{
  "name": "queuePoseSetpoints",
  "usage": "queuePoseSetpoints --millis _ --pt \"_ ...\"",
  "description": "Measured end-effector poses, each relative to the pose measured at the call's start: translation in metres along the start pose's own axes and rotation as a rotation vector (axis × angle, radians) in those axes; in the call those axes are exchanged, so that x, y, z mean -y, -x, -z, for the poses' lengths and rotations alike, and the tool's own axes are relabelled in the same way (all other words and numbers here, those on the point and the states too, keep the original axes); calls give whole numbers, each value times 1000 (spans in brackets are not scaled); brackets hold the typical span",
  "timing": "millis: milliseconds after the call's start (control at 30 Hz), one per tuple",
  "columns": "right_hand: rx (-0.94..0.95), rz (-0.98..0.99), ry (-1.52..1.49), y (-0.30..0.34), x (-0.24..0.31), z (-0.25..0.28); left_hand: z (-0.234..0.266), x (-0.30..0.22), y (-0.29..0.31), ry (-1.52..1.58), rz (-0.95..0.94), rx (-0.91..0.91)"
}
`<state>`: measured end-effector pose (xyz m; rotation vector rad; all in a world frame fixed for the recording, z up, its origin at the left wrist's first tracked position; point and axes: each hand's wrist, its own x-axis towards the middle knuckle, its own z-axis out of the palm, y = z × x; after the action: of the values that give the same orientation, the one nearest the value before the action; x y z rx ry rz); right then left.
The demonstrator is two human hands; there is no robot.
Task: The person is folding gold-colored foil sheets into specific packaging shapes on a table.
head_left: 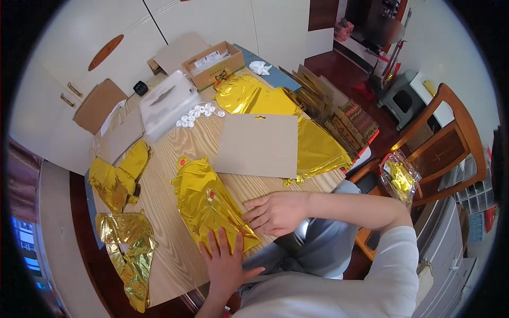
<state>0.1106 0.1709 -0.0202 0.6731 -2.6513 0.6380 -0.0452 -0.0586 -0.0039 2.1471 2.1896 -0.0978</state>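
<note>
A flat gold foil balloon (199,193) lies on the wooden table in front of me, with a small red and white tag near its middle. My left hand (227,265) rests on its near end, fingers spread over the foil. Reaching across from the right, my right hand (277,213) lies at the foil's right edge, fingers stretched out and the palm hidden. Just beyond it is a grey-brown cardboard sheet (257,146) with a small cut-out at its top edge. More gold foil (321,146) spreads under and behind that sheet.
Crumpled gold foil pieces (124,249) lie along the left table edge. Farther back are small white rolls (197,114), clear plastic bags (168,103) and an open cardboard box (214,69). Cardboard packs (344,119) stand at the right. A wooden chair (445,143) holds a bag of gold foil.
</note>
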Motion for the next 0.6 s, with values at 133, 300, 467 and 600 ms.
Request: queuePoseSetpoints --millis 133,300,467,600 --pt "3 -2 -12 2 2 -1 0 0 0 -1 2 7" --pt "2 23 5 2 4 2 0 1 0 11 1 -10" --pt "77 73 -19 -7 -4 7 1 1 0 17 -26 -34" --pt "40 122 -60 -9 -12 0 2 0 -1 30 -15 -16"
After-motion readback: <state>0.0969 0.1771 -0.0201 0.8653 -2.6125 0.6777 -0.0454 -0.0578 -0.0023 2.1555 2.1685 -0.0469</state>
